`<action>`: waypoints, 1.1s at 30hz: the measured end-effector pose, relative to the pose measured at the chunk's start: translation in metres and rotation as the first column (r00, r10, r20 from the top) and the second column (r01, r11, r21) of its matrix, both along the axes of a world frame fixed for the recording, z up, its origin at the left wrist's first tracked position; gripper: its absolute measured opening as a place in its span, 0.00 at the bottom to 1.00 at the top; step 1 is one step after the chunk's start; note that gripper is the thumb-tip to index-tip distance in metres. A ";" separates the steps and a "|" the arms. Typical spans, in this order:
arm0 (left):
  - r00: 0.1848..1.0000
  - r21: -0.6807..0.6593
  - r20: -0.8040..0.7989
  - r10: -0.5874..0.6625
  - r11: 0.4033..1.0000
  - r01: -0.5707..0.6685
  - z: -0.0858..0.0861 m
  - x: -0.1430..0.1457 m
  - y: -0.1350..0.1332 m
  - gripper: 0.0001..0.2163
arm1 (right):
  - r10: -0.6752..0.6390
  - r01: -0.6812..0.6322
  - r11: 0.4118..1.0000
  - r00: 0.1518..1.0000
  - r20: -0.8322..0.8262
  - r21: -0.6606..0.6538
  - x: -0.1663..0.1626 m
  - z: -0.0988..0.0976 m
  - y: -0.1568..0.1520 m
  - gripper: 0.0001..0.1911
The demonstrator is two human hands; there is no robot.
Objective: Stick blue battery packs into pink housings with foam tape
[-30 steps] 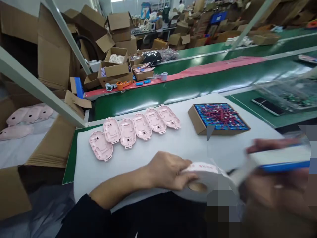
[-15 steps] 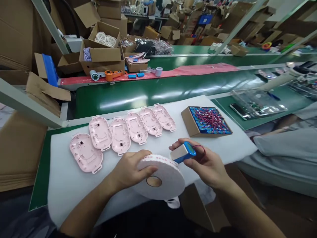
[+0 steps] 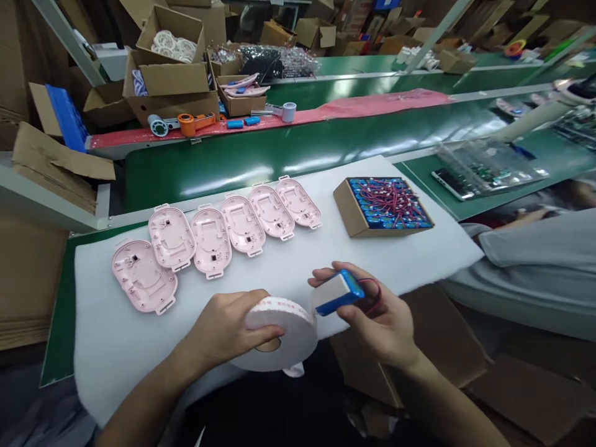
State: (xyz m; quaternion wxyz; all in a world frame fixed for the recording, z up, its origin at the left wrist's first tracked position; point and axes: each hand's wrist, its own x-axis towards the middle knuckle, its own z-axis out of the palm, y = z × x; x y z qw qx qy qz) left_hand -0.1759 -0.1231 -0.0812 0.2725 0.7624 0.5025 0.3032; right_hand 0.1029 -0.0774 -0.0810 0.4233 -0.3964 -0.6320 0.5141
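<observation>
My left hand (image 3: 233, 326) is closed around a large roll of white tape (image 3: 291, 338) with red print on its edge, thumb on the flat side near the cardboard core. In my right hand (image 3: 377, 316) is a blue battery pack (image 3: 339, 293) with red wires, held between thumb and fingers. A pale strip (image 3: 331, 290) covers one face of the pack. The pack's near end is close to the roll's right edge; whether they touch I cannot tell. Several pink plastic shells (image 3: 243, 223) lie in a row beyond my left hand on the white foam sheet (image 3: 279, 268).
A cardboard box (image 3: 349, 214) full of blue battery packs with red wires stands at the sheet's back right. Behind runs a green conveyor belt (image 3: 223, 161). Open cartons (image 3: 177, 102) and handheld fans (image 3: 195, 123) sit beyond it. Another person's sleeve (image 3: 535, 248) is at the right.
The view has shifted, so the scene sits differently. Both hands still hold the tape roll and battery pack; the roll is turned a little, and a small gap beside the pack looks narrower.
</observation>
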 end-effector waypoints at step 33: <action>0.823 -0.429 0.535 0.192 0.901 0.068 -0.049 -0.010 0.047 0.21 | 0.007 -0.645 0.761 0.118 0.993 0.072 -0.067 -0.027 0.313 0.25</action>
